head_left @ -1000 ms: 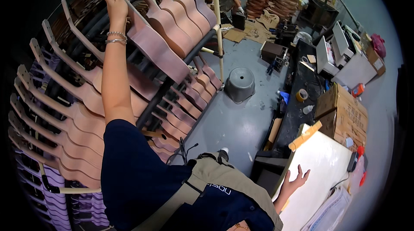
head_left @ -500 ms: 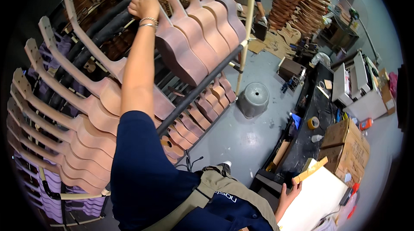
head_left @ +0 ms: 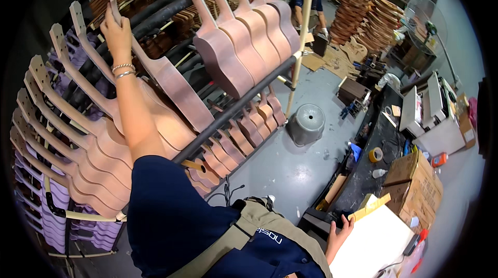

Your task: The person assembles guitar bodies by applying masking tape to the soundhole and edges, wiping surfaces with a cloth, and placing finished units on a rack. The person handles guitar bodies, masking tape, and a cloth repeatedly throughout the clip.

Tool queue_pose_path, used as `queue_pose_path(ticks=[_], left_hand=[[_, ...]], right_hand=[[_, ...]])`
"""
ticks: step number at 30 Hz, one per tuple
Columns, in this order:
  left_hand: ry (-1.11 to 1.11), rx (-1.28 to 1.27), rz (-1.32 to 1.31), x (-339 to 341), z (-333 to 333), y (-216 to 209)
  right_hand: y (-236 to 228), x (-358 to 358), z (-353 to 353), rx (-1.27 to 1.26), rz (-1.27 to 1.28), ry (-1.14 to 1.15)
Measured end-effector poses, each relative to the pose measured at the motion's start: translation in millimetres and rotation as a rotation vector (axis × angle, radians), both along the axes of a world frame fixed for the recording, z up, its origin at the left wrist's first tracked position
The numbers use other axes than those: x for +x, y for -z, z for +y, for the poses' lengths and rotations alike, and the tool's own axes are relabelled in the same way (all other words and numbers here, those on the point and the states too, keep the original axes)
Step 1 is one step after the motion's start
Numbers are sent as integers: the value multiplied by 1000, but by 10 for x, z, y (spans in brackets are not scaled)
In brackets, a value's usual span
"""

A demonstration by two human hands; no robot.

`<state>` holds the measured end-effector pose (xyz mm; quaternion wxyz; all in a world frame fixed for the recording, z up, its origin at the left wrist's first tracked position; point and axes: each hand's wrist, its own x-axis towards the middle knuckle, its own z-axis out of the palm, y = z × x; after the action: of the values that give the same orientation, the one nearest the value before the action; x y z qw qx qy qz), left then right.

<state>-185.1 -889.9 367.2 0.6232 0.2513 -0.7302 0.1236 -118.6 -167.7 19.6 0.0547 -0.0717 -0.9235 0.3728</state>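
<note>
My left hand (head_left: 118, 34) is closed around the neck of an unfinished pinkish-brown ukulele (head_left: 181, 88). The instrument leans on a rack, its body by the dark padded rail (head_left: 236, 107). Left of it stands a row of similar unfinished ukuleles (head_left: 111, 146), packed side by side with necks up; my forearm covers part of them. To its right, across a gap, is another group of bodies (head_left: 251, 39). My right hand (head_left: 338, 236) is low at the right, fingers apart, its fingertips at the near end of a yellowish strip (head_left: 369, 208) along a white board (head_left: 368, 247).
Smaller bodies (head_left: 223, 151) fill the lower tier, purple ones (head_left: 54, 221) the lower left. A grey stool (head_left: 307, 125) stands on the floor. A black bench (head_left: 358, 174) holds tape and a bottle; cardboard boxes (head_left: 415, 187) stand beside it. Another person (head_left: 311, 11) works at the back.
My left hand has moved left with the ukulele, which now stands apart from the right-hand group. My right hand stays by the strip. The view has shifted slightly.
</note>
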Motion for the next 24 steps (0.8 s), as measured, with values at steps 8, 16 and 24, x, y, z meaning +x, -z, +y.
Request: queue_pose_path(ticks=[8, 16, 24], left_hand=[[493, 264, 79, -54, 1147, 934], [901, -550, -475, -335, 4472, 1283], [2165, -1278, -942, 1123, 7130, 2488]], right_hand=[[-100, 592, 16, -109, 43, 41], [-725, 1572, 233, 6, 460, 17], [-478, 2734, 759, 417, 33, 627]])
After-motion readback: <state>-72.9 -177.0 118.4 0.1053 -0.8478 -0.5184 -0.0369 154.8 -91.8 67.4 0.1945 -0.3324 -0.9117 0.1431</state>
